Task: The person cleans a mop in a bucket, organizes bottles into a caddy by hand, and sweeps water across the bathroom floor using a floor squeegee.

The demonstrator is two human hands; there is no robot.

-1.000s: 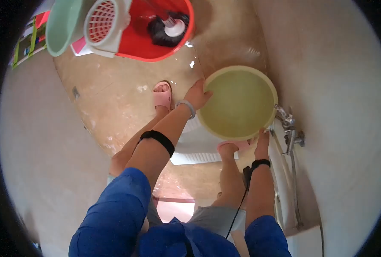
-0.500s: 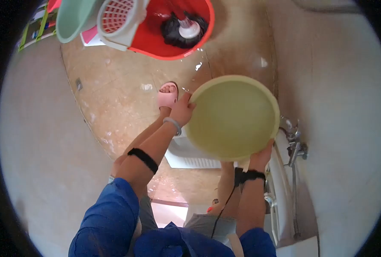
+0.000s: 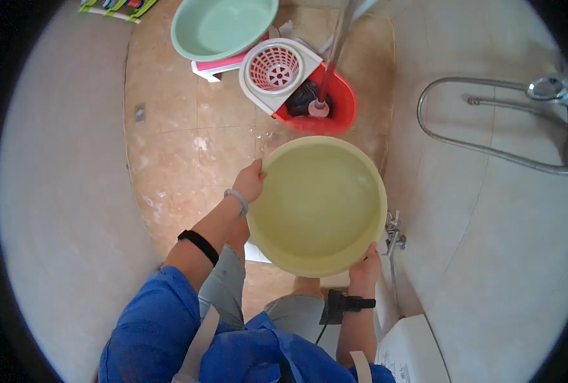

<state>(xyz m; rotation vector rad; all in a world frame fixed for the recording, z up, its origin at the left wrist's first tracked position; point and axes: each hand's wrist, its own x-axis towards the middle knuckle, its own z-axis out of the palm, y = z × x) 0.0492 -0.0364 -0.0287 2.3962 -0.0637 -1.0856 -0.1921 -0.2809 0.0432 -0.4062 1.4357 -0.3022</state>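
A wide pale-yellow basin (image 3: 382, 198) is held out in front of my body, with cloudy water (image 3: 319, 201) in it. My left hand (image 3: 250, 181) grips its rim on the left side. At the lower right, my right hand (image 3: 365, 270) is closed on the rim, thumb on top. Just beyond the basin's far edge stands a red mop bucket (image 3: 346, 105) with a white wringer basket (image 3: 275, 67). A mop (image 3: 328, 80) rests in the bucket, its dark head partly hidden by the wringer.
A mint-green basin (image 3: 188, 41) sits on a pink-and-white stool (image 3: 220, 62) at the back. On the right wall are a shower tap with hose (image 3: 424, 118) and a lower faucet (image 3: 395, 237). A floor drain (image 3: 140, 112) lies left on the wet tiles (image 3: 169, 159).
My view has tilted up, showing more of the bucket, green basin and shower hose. The yellow basin has moved nearer the bucket, both hands still on its rim. The pink slipper is now out of sight.
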